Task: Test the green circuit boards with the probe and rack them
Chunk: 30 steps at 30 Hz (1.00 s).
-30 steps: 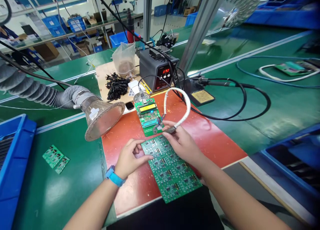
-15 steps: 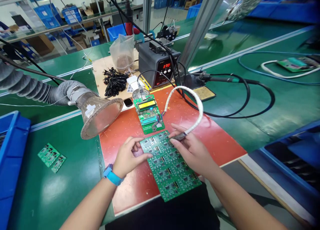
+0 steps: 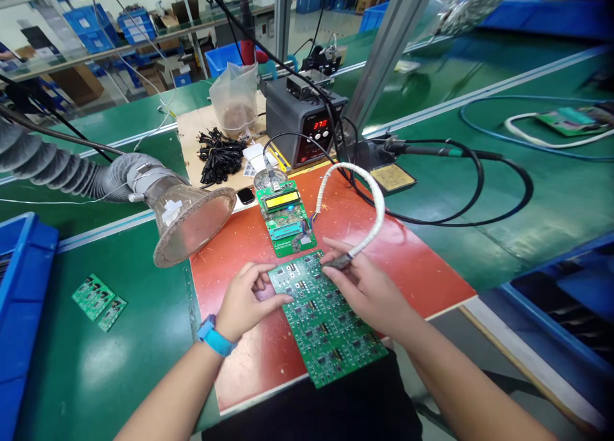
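Observation:
A green circuit board panel [image 3: 330, 322] lies partly on the red mat, its near end sticking out past the mat's front edge. My left hand [image 3: 252, 300] pinches its upper left edge between thumb and fingers. In my right hand [image 3: 359, 281] is a dark probe connector [image 3: 337, 262] on a white wrapped cable [image 3: 377, 198], held over the panel's upper right part; the probe's tip is hidden. That cable runs to a green programmer board [image 3: 286, 218] with a lit yellow display, just beyond the panel.
A soldering station [image 3: 307, 121] reading 370 stands behind, its iron [image 3: 422, 150] in a holder to the right. A fume extractor hood [image 3: 192, 226] hangs at left. Small green boards [image 3: 98, 300] lie near a blue bin [image 3: 23, 313]. Black cables [image 3: 220, 156] lie bundled at the back.
My right hand has shifted slightly left over the panel with the probe connector, and the white cable's loop has moved with it. My left hand and the panel stay put.

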Available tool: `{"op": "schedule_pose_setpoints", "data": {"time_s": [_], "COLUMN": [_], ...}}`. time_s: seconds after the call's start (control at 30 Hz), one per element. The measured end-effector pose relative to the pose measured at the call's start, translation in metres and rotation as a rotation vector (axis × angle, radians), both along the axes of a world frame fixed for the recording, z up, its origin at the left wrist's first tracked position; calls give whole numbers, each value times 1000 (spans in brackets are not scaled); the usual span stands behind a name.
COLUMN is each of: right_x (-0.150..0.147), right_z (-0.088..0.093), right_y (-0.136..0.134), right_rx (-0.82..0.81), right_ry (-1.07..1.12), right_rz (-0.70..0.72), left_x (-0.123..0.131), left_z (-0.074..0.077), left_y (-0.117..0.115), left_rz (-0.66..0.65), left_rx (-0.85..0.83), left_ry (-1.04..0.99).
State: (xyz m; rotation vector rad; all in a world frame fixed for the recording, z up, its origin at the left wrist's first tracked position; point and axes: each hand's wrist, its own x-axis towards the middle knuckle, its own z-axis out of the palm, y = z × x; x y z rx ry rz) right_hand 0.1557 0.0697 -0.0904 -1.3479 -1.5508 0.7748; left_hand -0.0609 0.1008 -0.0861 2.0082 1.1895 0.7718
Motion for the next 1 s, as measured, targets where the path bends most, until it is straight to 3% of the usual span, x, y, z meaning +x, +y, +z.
{"op": "schedule_pose_setpoints", "data": {"time_s": [0.3,0.57,1.0], "right_x": [-3,-1,-3], "right_z": [-3,10,5], "right_y": [1,5,6], "right_rx": [21,41,71], "right_ry": [22,-126,-84], "right_rz": [-26,69,49], "left_x": [-2,-1,-2], "left_z": [2,3,3], "left_y": [-1,-1,-1], "left_rz": [13,15,16], "left_rx": [6,-4,-7], "left_ry": [17,11,18]}}
